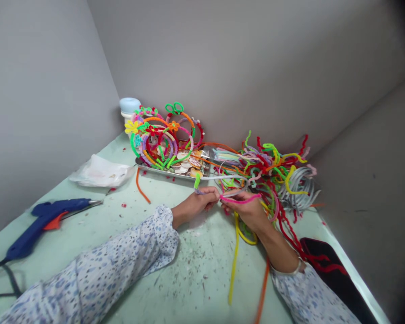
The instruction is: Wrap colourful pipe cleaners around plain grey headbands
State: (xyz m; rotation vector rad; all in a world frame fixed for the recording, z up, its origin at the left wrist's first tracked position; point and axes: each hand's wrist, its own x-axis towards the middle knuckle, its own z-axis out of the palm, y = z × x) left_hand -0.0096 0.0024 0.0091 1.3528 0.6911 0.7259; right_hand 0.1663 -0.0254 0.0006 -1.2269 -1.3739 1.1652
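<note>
Near the middle of the table, my left hand [202, 201] is closed on a thin headband [234, 192], whose left end is wrapped in bright green and lavender fuzzy wire. Close by on the right, my right hand [248, 210] pinches a pink pipe cleaner [241, 201] that runs along its fingers to the right. The fingertips of both hands almost meet where the pink piece reaches the band. Behind them lies a metal tray [168, 172] with wooden discs and finished, colourful headbands [155, 135] on it.
A blue glue gun [54, 216] lies at the left, with a plastic bag [103, 171] behind it. Tangled pipe cleaners [273, 164] and grey bands [300, 189] fill the right. A dark phone-like object [327, 265] sits by the right edge. Walls [239, 67] enclose the table.
</note>
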